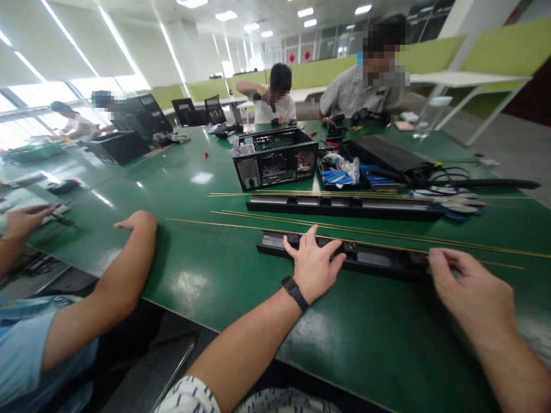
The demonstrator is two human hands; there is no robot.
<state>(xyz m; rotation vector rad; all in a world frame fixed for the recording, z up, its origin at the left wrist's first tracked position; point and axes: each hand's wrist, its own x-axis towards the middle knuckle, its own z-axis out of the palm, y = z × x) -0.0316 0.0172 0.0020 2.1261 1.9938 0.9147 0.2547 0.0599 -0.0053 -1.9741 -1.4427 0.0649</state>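
Note:
Across the green table in front of me lies a long black rail (374,258) with a pale inner channel and small black blocks in it. My left hand (315,261), with a dark band on its wrist, rests on the rail with its fingers spread. At the rail's right end, my right hand (471,287) has thumb and fingers pinched together; what lies between them is hidden. A thin brass-coloured rod (232,224) runs along the rail, passing by both hands. More such rods (387,232) lie just behind it.
A second black rail (344,205) lies parallel behind. Beyond it stand an open black computer case (275,160) and a tray of blue-and-white gloves (342,172). Black cables (482,182) lie at the right. A co-worker's arm (124,275) rests at my left; other people sit across.

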